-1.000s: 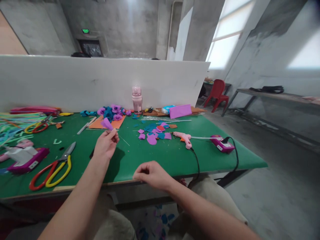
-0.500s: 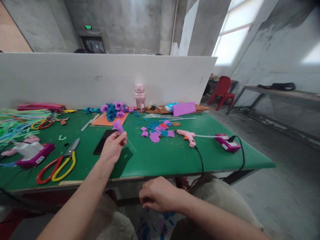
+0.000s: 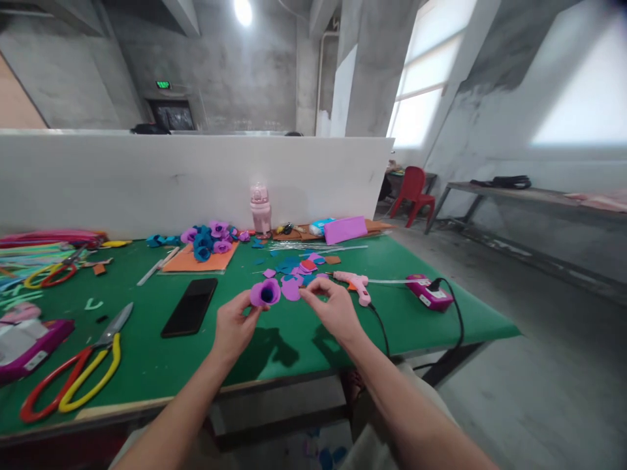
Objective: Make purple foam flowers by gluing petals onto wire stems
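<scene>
In the head view my left hand (image 3: 240,326) is closed around the base of a purple paper flower (image 3: 258,295) with a dark blue centre. The flower's open top faces me, above the table. My right hand (image 3: 333,307) is raised to its right, thumb and forefinger pinched together. Whatever is between those fingertips, if anything, is too small to make out. They overlap the right edge of a purple petal (image 3: 290,290), which appears to lie on the table. Behind it is a pile of blue and purple petals (image 3: 289,264). The pink glue gun (image 3: 357,284) lies right of my right hand.
A phone (image 3: 190,308) and large red-and-yellow scissors (image 3: 93,362) lie left on the green table (image 3: 161,369). Finished flowers (image 3: 203,245) rest on orange sheets at the back, near a pink bottle (image 3: 261,212). A cable runs from a purple power block (image 3: 431,294).
My right hand has risen from over my lap to the petals. The flower has moved right and turned its open top towards me. The camera view has shifted.
</scene>
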The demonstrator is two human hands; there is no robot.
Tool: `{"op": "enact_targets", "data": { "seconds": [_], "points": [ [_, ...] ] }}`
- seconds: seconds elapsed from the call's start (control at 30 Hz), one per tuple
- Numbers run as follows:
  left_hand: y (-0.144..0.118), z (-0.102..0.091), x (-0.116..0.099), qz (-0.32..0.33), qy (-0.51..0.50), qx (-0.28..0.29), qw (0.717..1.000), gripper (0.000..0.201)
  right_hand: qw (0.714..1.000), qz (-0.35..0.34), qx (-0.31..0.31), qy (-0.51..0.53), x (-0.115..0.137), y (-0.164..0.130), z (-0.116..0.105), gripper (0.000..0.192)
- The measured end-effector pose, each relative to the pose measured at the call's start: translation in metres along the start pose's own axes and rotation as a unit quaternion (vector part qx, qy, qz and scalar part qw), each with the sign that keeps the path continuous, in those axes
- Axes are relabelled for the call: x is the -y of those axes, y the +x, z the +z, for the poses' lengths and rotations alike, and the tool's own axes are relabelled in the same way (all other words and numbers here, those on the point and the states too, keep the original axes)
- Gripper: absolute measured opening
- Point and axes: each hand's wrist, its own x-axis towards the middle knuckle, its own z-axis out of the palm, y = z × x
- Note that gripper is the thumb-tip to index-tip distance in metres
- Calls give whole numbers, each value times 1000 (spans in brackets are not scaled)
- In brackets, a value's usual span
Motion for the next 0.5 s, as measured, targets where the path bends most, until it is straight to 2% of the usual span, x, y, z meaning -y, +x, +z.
{"op": "enact_targets", "data": {
  "seconds": [0.1, 0.2, 0.3, 0.4, 0.5],
  "points": [
    [3, 4, 4, 32, 34, 6, 999, 16, 997, -42, -10, -61, -1, 3, 2, 20],
    [4, 8, 7, 42, 59, 27, 997, 16, 999, -8, 2, -36, -2, 7, 3, 18],
    [3, 10, 10, 46, 73, 46, 995, 16, 995, 35, 5, 97, -2, 13, 3, 22],
    [0, 12, 10, 52, 76, 59, 994, 17, 955, 126, 54, 263, 3, 14, 4, 30],
    [-1, 12, 8, 58, 77, 61, 993, 17, 935, 149, 74, 313, 9, 12, 6, 34]
  ]
}}
